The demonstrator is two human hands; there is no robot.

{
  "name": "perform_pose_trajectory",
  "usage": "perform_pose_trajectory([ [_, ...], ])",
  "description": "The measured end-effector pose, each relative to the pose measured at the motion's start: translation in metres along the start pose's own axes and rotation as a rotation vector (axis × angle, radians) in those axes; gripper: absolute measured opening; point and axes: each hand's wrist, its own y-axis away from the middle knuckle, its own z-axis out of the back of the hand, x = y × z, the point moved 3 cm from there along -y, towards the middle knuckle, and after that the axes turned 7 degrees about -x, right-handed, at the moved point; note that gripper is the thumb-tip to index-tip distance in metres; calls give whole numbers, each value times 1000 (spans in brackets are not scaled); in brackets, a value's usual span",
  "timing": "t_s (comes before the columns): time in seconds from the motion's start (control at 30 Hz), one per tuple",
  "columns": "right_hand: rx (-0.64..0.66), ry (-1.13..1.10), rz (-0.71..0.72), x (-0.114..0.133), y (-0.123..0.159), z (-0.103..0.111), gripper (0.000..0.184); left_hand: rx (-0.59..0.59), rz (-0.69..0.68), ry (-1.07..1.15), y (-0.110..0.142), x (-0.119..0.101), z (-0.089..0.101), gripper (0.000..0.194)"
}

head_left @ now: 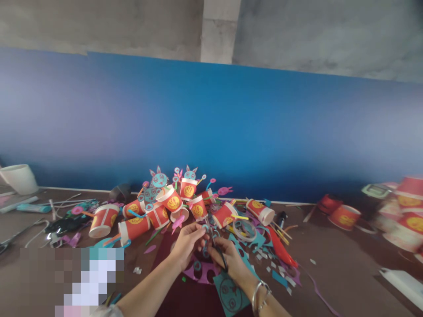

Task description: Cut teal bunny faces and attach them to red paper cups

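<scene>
My left hand [187, 244] pinches a small light-blue paper piece [205, 228] between thumb and fingers. In my right hand [233, 259] is a pair of scissors [224, 260] with dark handles, its blades pointing up beside that piece. Whether the blades touch the paper I cannot tell. Under my hands lies a purple sheet [208, 274] with cut-out holes. A teal square [229, 296] with a drawn face lies near my right wrist. Just beyond my fingers, red paper cups [198, 207] with yellow prints lie heaped with paper animal heads [159, 180].
Teal scraps [243, 251], white bits and a tape roll [244, 230] lie to the right, near a red plastic item [282, 248]. Stacked cups [410, 220] stand far right. At left are a white cup [20, 179] and another pair of scissors [20, 233]. A blue partition [211, 123] rises behind.
</scene>
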Motion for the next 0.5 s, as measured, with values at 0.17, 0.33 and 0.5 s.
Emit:
perform_pose_trajectory([
  [0.17, -9, 0, -32, -2, 0, -1, 29, -2, 0, -7, 0, -1, 1, 30],
  [0.33, 6, 14, -42, -5, -2, 0, 29, -11, -6, -11, -1, -1, 1, 30],
  [0.5, 2, 8, -46, -5, -1, 0, 28, -21, -12, -17, -1, -2, 2, 30],
])
